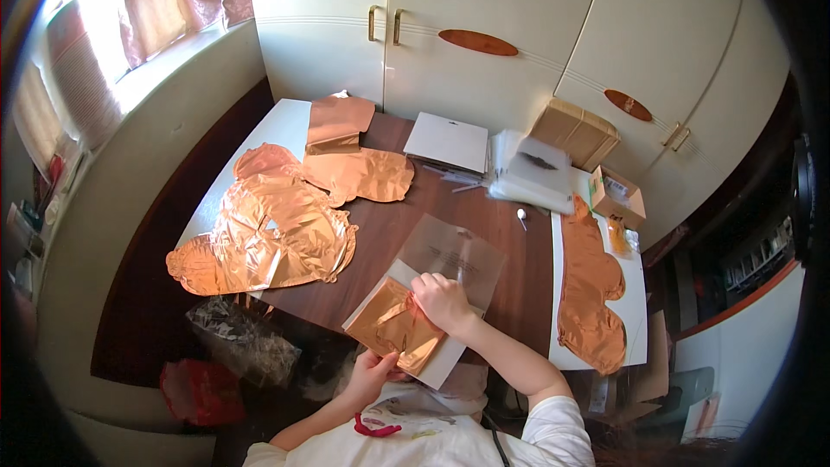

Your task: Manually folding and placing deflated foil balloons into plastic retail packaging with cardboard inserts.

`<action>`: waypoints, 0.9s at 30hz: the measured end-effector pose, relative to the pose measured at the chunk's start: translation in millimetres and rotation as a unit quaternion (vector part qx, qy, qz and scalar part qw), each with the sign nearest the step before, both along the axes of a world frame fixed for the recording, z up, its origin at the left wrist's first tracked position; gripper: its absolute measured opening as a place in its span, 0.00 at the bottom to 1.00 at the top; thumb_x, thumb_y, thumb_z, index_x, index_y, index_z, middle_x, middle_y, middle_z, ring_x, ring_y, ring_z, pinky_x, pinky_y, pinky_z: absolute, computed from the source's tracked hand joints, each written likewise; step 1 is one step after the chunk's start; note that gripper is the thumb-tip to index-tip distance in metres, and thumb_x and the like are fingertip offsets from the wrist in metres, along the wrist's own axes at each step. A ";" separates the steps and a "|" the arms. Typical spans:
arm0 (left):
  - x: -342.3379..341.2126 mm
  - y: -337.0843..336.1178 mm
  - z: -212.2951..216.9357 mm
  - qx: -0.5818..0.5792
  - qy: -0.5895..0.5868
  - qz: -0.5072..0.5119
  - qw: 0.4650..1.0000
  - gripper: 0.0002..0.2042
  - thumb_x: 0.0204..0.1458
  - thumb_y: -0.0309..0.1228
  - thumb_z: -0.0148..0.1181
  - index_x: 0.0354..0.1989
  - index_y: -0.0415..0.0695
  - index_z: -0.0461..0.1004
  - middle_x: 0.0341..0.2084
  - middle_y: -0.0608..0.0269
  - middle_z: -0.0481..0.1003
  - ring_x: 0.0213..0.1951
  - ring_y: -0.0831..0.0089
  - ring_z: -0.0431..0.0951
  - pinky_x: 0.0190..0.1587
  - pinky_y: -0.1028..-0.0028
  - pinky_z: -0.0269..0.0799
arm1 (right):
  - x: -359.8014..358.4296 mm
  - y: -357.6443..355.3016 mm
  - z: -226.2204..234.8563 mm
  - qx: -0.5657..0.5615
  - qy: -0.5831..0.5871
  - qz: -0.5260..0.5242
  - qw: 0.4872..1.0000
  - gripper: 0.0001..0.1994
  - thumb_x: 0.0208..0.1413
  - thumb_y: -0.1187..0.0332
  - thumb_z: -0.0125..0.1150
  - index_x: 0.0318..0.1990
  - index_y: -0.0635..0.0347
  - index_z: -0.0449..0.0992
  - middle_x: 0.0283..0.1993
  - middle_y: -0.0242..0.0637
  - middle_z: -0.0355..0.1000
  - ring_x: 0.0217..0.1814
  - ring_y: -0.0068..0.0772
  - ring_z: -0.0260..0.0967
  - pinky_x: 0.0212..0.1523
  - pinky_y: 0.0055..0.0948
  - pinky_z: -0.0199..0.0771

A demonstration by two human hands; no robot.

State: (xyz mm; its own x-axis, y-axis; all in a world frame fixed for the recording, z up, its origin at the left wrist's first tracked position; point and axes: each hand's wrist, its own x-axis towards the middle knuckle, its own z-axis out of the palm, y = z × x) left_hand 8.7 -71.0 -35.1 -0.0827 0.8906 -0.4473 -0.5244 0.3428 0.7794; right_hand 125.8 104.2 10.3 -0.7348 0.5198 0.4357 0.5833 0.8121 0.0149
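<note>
- The left hand point(376, 368) has its thumb laid over the near edge of the folded copper foil point(389, 322), the other fingers tucked below, so the foil is pinched with next to no gap.
- The right hand point(441, 303) has its fingers curled in close, knuckles up, touching the foil's far right corner; from where I stand, I can't tell whether the fingertips grip anything.
- The foil lies between the two hands, on a white sheet point(443, 363) that shows along its right and left sides.
- Just beyond the right hand, a clear bag point(437, 246) spreads flat on the brown tabletop point(406, 220).
- The left wrist comes up from the lower left, the hand low at the table's near edge; the right forearm slants in from the lower right, wrist bent over, the hand set higher and farther forward.
- Off to the left, a crumpled heap of copper foil balloons point(285, 233) covers that end of the table.
- To the right, another copper balloon point(590, 285) lies lengthwise on a white board point(635, 307).
- Farther back sit a white stack point(447, 143) and a pile of clear bags point(532, 177), side by side.
</note>
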 end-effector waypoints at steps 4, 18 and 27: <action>0.1 -1.8 -0.5 -0.009 -0.039 -0.013 0.999 0.10 0.57 0.29 0.50 0.42 0.34 0.69 0.36 0.58 0.75 0.34 0.73 0.77 0.34 0.77 0.77 | -2.1 2.0 -4.6 -0.001 -0.010 -0.014 1.000 0.06 0.44 0.68 0.58 0.23 0.52 0.67 0.24 0.30 0.65 0.29 0.28 0.70 0.25 0.27 0.73; 6.4 -1.7 -9.5 0.014 -0.061 0.078 0.995 0.08 0.57 0.28 0.51 0.42 0.40 0.68 0.34 0.62 0.75 0.29 0.77 0.76 0.31 0.79 0.76 | 9.7 -13.8 6.1 0.062 -0.069 -0.029 0.995 0.02 0.42 0.69 0.56 0.23 0.51 0.68 0.23 0.26 0.64 0.28 0.24 0.68 0.23 0.22 0.72; 13.5 -3.0 -6.7 0.029 -0.034 0.067 0.997 0.08 0.57 0.28 0.51 0.42 0.38 0.68 0.34 0.62 0.75 0.30 0.78 0.76 0.33 0.79 0.76 | 10.4 -34.4 13.6 0.056 -0.075 -0.003 0.996 0.03 0.43 0.68 0.56 0.24 0.52 0.68 0.24 0.27 0.64 0.29 0.23 0.68 0.22 0.20 0.71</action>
